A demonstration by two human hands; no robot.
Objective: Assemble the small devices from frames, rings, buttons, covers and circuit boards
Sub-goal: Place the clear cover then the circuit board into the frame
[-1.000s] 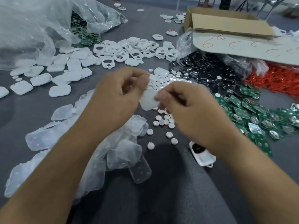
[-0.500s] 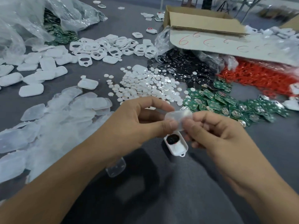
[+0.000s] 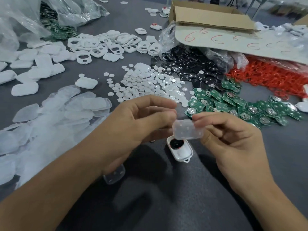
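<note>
Logged nearest, on the surface point(image 3: 166, 205), one white frame point(image 3: 180, 153) with black button point(image 3: 175, 144) seated, unfinished; just above, clear cover point(image 3: 188, 129) pinched by right hand point(image 3: 233, 135), left hand point(image 3: 136, 124) curled at its edge, grip unclear; beyond, counted loose heaps of white buttons point(image 3: 150, 85), circuit boards point(image 3: 233, 102), rings point(image 3: 266, 77) and frames point(image 3: 100, 45), unassembled.

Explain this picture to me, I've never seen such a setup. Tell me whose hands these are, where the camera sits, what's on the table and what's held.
No machine here: a person works bare-handed, and one camera worn on their head looks down at the left hand and right hand. On the grey table lie piles: white frames, white round buttons, black discs, green circuit boards, red rings and clear covers. The right hand pinches one clear cover above a white frame holding a dark round part. The left hand's fingertips sit at its edge; their grip is unclear.
</note>
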